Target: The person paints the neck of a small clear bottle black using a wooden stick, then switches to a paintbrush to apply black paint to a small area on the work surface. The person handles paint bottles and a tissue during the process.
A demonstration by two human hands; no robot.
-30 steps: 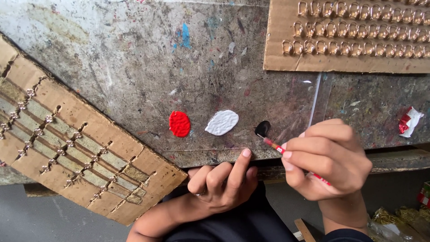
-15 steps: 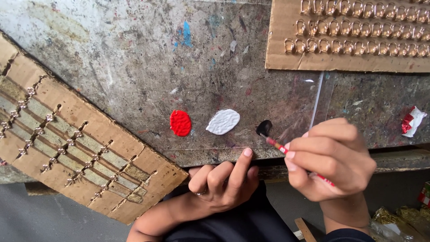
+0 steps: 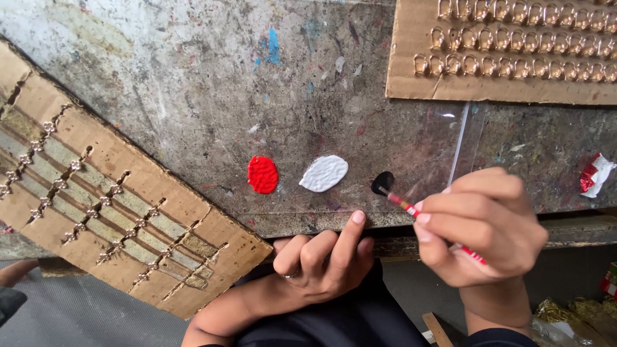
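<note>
Dipping the brush (image 3: pixel 437 225) well means letting only its tip meet the black paint blob (image 3: pixel 383 182), with a light touch, so the bristles load without dragging paint across the desk (image 3: pixel 193 96). The right hand (image 3: pixel 479 228) pinches the thin red-handled brush between thumb and fingertips, the other fingers curled around it, and the handle slants up and to the left from the hand. A steady wrist seems the main need, as the black blob is small and sits close to the desk's near edge.

The left hand (image 3: pixel 321 263) lies just to the left of the right hand, below the desk edge. Its fingers are curled loosely and hold nothing, with one fingertip resting up against the edge; a ring shows on one finger.

Beyond that fingertip sits a white paint blob (image 3: pixel 324 173), oval and ridged, and farther left a red paint blob (image 3: pixel 263 175), thick and glossy. The black one is smallest, a dark round spot at the brush tip.

Far left of the hands lies a cardboard sheet (image 3: pixel 128 167) with rows of small metal charms. Past the right hand, at the far edge, another cardboard piece (image 3: pixel 411 77) carries rows of gold rings.
</note>
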